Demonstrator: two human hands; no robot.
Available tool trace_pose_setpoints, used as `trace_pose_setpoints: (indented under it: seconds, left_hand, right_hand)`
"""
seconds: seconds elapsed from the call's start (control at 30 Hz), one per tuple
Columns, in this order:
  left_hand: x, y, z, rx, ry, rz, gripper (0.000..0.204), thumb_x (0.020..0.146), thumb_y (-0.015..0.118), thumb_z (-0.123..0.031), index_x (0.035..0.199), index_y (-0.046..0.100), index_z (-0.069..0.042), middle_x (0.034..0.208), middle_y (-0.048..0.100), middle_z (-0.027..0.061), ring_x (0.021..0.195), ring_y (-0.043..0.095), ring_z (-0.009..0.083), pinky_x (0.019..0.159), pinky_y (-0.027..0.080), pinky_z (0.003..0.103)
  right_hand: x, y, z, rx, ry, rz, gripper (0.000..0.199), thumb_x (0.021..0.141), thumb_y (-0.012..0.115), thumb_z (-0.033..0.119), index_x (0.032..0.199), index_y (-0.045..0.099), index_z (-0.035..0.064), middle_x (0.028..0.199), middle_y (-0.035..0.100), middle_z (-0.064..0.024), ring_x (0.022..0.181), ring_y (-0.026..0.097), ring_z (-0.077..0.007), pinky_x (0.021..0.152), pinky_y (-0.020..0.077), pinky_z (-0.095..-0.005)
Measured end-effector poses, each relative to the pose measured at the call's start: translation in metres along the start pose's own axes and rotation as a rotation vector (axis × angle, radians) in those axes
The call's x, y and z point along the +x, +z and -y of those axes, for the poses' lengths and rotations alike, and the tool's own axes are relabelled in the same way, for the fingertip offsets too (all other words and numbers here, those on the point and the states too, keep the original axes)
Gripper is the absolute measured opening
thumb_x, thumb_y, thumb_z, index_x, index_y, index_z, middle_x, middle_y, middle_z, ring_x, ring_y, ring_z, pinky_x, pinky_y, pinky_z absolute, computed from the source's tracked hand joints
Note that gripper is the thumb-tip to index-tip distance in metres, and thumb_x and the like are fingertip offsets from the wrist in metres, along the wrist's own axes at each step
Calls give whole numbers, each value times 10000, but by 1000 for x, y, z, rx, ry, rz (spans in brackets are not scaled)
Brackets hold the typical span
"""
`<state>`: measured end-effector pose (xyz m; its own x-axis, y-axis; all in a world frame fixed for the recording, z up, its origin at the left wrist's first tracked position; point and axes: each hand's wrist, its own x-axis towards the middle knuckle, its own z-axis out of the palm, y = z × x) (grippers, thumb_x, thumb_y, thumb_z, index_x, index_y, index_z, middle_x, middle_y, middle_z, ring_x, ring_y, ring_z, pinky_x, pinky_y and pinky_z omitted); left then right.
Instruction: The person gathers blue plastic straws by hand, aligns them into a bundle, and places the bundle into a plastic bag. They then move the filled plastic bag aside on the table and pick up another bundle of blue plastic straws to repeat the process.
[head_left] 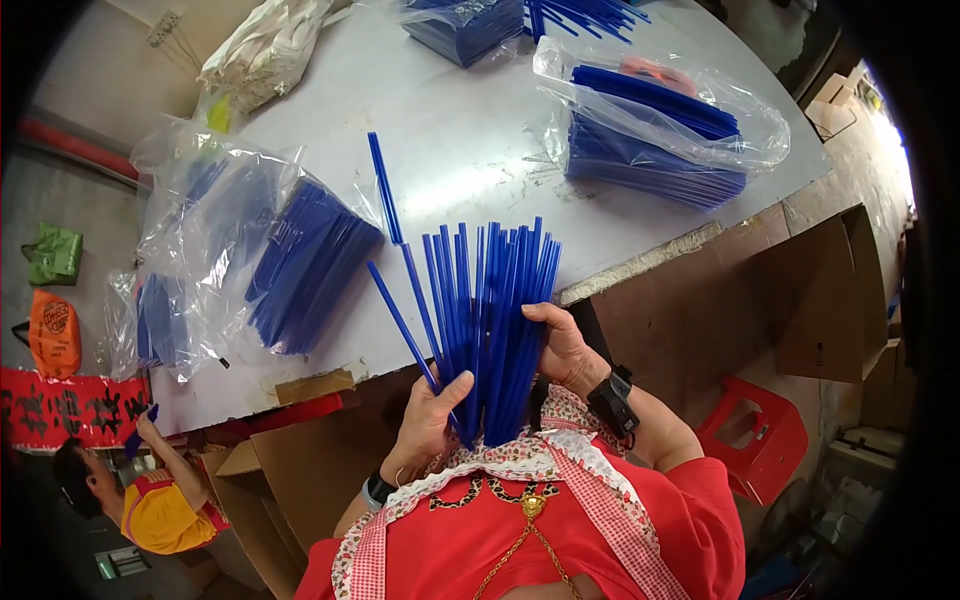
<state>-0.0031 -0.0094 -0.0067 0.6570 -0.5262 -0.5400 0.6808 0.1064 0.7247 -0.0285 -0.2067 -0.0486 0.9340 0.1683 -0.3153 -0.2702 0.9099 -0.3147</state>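
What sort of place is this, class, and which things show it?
Probably a packing workshop: bundled blue sticks, clear plastic bags holding more on a white table, and a cardboard box beside it.

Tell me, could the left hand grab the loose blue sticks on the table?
Probably, but it would have to let go first: the left hand and right hand are holding the bunch of blue sticks. Otherwise the way looks free; the loose sticks lie uncovered on the table.
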Motion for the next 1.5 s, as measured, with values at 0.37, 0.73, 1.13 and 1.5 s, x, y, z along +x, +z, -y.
trace_pose_setpoints:
  seconds: [0.37, 0.73, 1.13, 1.5]
  left_hand:
    - [16, 16, -13, 51, -266, 312, 558, 720, 799, -120, 1196, 529, -14, 1038, 623, 78, 976, 622, 188, 874, 526, 322]
    - [27, 6, -14, 5, -359, 411, 559, 741, 783, -159, 1210, 525, 3, 1052, 622, 103, 982, 625, 214, 885, 525, 340]
    - [22, -6, -6, 454, 194, 96, 592, 775, 716, -97, 1283, 437, 27, 1064, 624, 128, 979, 639, 226, 866, 531, 346]
    - [-1, -7, -10, 0, -65, 208, 497, 839, 614, -101, 1283, 449, 51, 1104, 624, 180, 954, 659, 245, 822, 569, 361]
  right_hand:
    - [20, 23, 8, -132, -3, 368, 883, 736, 744, 313, 1447, 301, 34, 1467, 356, -182, 1340, 374, -350, 1033, 416, -478]
    - [26, 17, -4, -23, 90, 381, 745, 759, 749, 268, 1359, 379, 28, 1240, 541, -157, 1081, 583, -271, 863, 531, -404]
    - [33, 49, -11, -260, -231, -57, 546, 804, 716, 58, 1279, 450, 14, 1102, 583, -71, 959, 586, -150, 867, 506, -316]
    - [22, 28, -12, -96, -115, 48, 611, 808, 643, -19, 1363, 395, 43, 1224, 557, -96, 1095, 569, -178, 983, 474, -348]
